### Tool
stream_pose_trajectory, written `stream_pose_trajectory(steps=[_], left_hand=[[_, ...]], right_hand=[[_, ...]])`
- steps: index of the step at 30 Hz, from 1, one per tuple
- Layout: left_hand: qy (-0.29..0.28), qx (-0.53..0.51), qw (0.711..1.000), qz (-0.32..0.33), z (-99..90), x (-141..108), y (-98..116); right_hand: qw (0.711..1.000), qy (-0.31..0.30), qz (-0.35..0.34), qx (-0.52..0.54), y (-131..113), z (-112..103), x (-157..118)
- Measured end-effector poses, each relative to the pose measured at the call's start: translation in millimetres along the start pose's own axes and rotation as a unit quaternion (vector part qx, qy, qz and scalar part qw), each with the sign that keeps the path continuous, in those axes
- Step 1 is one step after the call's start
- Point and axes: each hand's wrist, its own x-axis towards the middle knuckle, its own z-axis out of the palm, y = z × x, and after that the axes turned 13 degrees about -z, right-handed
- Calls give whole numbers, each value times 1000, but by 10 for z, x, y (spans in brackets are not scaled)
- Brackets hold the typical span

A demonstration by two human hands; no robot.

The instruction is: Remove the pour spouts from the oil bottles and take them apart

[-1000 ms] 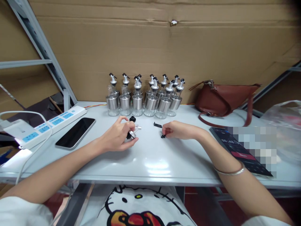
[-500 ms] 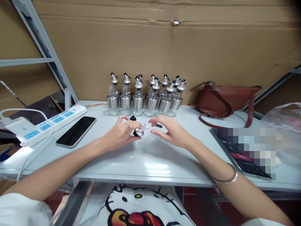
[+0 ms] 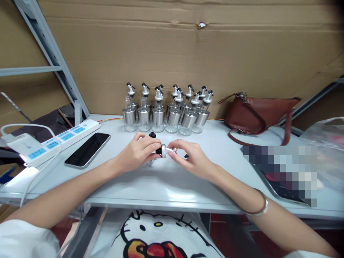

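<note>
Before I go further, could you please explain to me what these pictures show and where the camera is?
No machine works here: these are a person's two bare hands. Every picture comes from one camera on the person's head, looking forward and down. The left hand holds the black end of a spout; the right hand pinches its silver end. Behind them, bottles stand together on the table. A small black part is near the left hand. Further left lie a phone and a power strip; a brown bag is at the right.
</note>
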Motion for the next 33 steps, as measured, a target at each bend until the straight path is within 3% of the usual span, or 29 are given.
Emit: stream_pose_trajectory(steps=[4,7,10,13,16,18,19,21,24,28,33], left_hand=[[25,45,998,24,19,17,33],[52,102,992,44,2,45,53],[93,146,983,61,-49,87,62],[108,140,983,45,-77,121,86],[52,43,997,-30,-62,114,115],[4,-63,985,-159,-48,87,99],[-11,-114,963,-243,-46,74,73],[-20,-175,891,-419,-52,60,-13],[-57,-186,873,-448,-59,79,-173],[-168,-87,878,-439,0,67,-360],[-241,-29,858,-454,152,-89,-531]], right_hand=[[989,-51,88,108,-75,47,34],[986,-67,85,130,-154,66,50],[994,-37,40,99,-200,84,59],[997,-2,-72,1,-183,81,83],[964,2,-194,-181,-117,1,105],[922,7,-261,-286,-62,-112,98],[904,29,-284,-319,-33,-181,86],[890,107,-280,-344,25,-313,53],[907,204,-187,-319,105,-411,20],[947,145,-140,-251,169,-309,34],[960,93,-121,-233,202,-184,33]])
